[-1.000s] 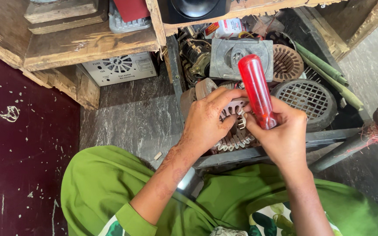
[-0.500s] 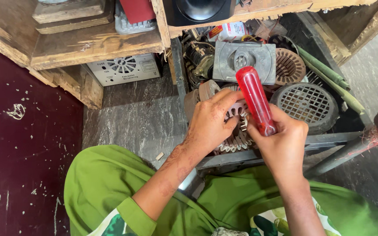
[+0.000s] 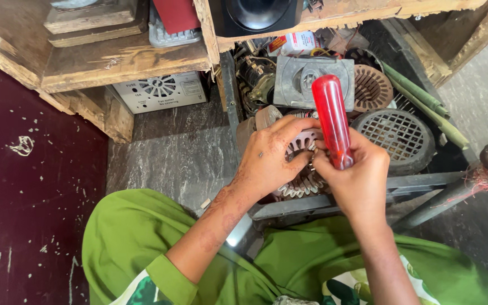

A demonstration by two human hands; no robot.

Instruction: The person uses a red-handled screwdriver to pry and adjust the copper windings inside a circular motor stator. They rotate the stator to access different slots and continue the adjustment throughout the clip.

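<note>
At the crate's near edge, the left hand (image 3: 269, 161) clasps the ribbed motor stator (image 3: 306, 169). The right hand (image 3: 357, 178), closed round the red-handled screwdriver (image 3: 332, 121), holds it upright, tip hidden against the stator.

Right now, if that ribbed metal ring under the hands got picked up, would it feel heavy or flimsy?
Probably heavy for its size: the ribbed metal ring looks like stacked steel. Likely stiff, since the left hand presses it without bending it. Being round, it might roll if stood on edge.
</note>
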